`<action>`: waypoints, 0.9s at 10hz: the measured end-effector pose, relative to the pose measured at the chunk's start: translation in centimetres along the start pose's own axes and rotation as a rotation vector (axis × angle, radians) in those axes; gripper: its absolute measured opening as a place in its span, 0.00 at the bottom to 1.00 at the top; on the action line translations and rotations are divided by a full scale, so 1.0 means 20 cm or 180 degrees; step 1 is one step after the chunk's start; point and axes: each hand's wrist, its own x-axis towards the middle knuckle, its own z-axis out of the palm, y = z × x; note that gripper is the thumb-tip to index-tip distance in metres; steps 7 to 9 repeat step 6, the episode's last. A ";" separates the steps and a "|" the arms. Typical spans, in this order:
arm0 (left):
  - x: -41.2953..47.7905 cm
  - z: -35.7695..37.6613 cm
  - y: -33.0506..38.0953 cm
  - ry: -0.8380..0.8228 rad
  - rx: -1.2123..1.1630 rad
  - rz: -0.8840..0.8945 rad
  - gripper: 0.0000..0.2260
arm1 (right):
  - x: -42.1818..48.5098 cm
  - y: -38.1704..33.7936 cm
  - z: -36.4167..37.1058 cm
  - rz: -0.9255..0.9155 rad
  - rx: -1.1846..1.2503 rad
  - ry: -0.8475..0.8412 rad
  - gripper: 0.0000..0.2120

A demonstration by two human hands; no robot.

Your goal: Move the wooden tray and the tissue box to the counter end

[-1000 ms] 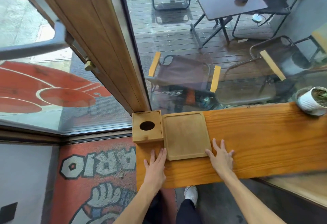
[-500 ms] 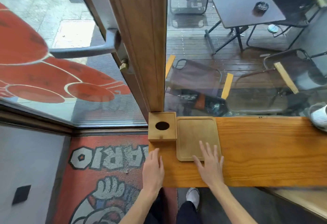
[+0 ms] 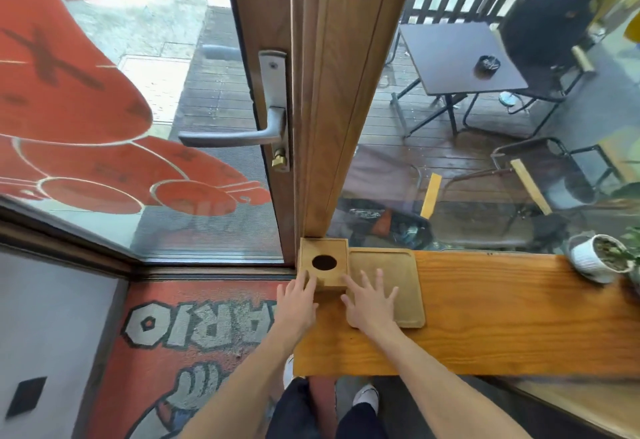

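Observation:
A square wooden tissue box (image 3: 325,260) with a dark oval hole sits at the far left corner of the wooden counter (image 3: 502,317), against the door post. The flat wooden tray (image 3: 398,272) lies right beside it, touching its right side. My left hand (image 3: 298,300) rests at the box's near left corner, fingers against its side. Spread flat, my right hand (image 3: 369,301) lies on the tray's near left part, its thumb side by the box's near right corner. Neither hand lifts anything.
A white plant pot (image 3: 599,258) stands at the counter's far right. A wooden door post (image 3: 332,92) and a door handle (image 3: 239,133) rise behind the box. Window glass runs along the counter's far edge. A red printed floor mat (image 3: 194,334) lies below left.
Both hands moved forward and left: the left from the bare counter to the box's corner, the right further onto the tray near the box. Box and tray stay at the counter's left end.

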 end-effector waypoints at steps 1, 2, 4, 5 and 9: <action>0.03 -0.07 0.03 -0.0223 0.0148 -0.0153 0.28 | 0.01 -0.02 -0.04 0.0045 -0.0162 -0.0098 0.24; 0.04 -0.09 0.05 -0.0424 0.0275 -0.0258 0.30 | 0.00 -0.01 -0.05 0.0007 -0.0294 -0.0247 0.25; 0.02 -0.27 0.11 -0.0867 0.0232 -0.0483 0.27 | 0.12 0.13 -0.20 -0.0210 0.0591 -0.1269 0.24; -0.10 -0.31 0.14 -0.0547 -0.0233 -0.0787 0.20 | 0.17 0.31 -0.33 -0.0266 0.0534 -0.1251 0.25; -0.23 -0.28 0.17 -0.0085 -0.0631 -0.1143 0.13 | 0.16 0.50 -0.39 -0.0340 0.0773 -0.1055 0.25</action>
